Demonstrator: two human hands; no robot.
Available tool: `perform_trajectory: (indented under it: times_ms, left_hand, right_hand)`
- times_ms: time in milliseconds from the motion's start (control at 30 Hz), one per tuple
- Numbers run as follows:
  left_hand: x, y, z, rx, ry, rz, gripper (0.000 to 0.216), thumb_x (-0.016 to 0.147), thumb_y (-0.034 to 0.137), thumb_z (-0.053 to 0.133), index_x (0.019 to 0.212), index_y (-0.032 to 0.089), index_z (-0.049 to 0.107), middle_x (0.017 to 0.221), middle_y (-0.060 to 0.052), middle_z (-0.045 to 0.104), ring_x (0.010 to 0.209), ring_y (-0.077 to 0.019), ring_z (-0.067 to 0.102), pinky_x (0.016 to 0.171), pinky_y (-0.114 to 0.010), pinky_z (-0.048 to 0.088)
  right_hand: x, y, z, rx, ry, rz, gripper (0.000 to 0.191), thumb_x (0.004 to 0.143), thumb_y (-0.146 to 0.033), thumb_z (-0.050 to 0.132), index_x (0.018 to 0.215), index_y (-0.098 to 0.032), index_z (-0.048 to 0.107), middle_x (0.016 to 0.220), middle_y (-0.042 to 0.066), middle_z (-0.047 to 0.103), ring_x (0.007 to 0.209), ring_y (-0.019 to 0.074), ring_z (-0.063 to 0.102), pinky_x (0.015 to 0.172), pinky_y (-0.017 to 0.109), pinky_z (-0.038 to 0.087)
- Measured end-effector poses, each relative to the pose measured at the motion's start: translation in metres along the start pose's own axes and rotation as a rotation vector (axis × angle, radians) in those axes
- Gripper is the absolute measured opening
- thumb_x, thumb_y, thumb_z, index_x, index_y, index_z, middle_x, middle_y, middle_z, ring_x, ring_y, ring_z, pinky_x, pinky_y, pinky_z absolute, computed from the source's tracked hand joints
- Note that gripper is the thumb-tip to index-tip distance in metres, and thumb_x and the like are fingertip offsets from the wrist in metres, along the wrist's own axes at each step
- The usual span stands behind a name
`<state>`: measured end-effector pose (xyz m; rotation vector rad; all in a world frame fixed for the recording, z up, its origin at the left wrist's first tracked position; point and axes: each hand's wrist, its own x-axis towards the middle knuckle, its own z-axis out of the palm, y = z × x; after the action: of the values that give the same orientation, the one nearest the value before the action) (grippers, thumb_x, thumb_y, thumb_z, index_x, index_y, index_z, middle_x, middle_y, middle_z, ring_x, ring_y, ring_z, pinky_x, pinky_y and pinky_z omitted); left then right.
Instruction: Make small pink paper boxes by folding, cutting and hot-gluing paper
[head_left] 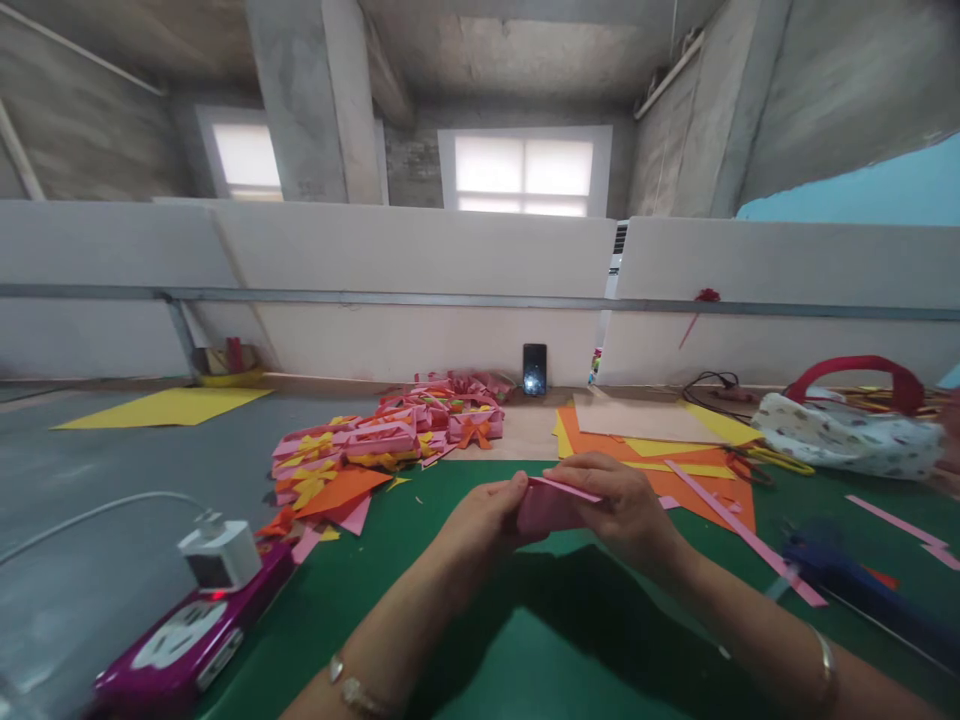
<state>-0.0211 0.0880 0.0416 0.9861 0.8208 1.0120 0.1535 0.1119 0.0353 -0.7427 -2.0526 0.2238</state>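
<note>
1 L hand (484,517), 1 R hand (619,502), both pinching angular pink paper (551,510); smooth mat (349,590)

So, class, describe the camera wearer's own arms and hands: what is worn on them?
The left hand and right hand wear no gloves, and no sleeves show on the forearms. Shiny metallic wristwear sits by the left wrist, its exact design unclear. A narrow, shiny metallic bangle curves around the right forearm.
</note>
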Motion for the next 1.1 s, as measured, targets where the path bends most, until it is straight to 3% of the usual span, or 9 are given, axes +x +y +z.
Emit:
perform_trajectory:
  times_ms: [267,533,833,1100]
  left_hand:
    - [0.001,-0.003,-0.002,-0.008,0.020,0.007,0.040,0.070,0.052,0.059,0.074,0.012,0.063,0.069,-0.003,0.055,0.066,-0.0132,0.050,0.075,-0.032,0.041]
    - [-0.001,-0.002,-0.001,-0.012,0.013,0.033,0.036,0.072,0.048,0.059,0.075,0.012,0.064,0.064,-0.001,0.053,0.060,-0.0107,0.048,0.068,-0.028,0.041]
    - [0.002,-0.002,-0.005,-0.076,-0.038,-0.018,0.038,0.073,0.049,0.058,0.079,0.012,0.062,0.078,-0.007,0.060,0.075,-0.0164,0.055,0.077,-0.032,0.044]
    - [-0.008,0.005,0.004,-0.061,-0.005,0.014,0.034,0.067,0.046,0.064,0.075,0.013,0.064,0.071,-0.003,0.058,0.068,-0.0131,0.054,0.077,-0.030,0.045]
  right_hand:
    - [0.000,-0.002,0.004,-0.132,0.024,-0.140,0.036,0.077,-0.006,0.052,0.103,-0.026,0.066,0.082,0.006,0.051,0.077,0.0173,0.050,0.064,0.031,0.045]
    - [0.002,-0.003,0.001,-0.202,0.028,-0.283,0.035,0.079,-0.006,0.049,0.105,-0.024,0.065,0.079,0.006,0.054,0.074,0.0174,0.049,0.061,0.029,0.043]
    - [0.003,-0.003,-0.001,-0.239,0.026,-0.348,0.035,0.082,-0.008,0.047,0.110,-0.025,0.061,0.084,0.007,0.058,0.078,0.0176,0.052,0.063,0.030,0.044]
    - [0.002,0.002,0.000,-0.218,0.056,-0.412,0.034,0.081,-0.007,0.051,0.109,-0.023,0.061,0.086,0.007,0.062,0.079,0.0169,0.054,0.066,0.030,0.045]
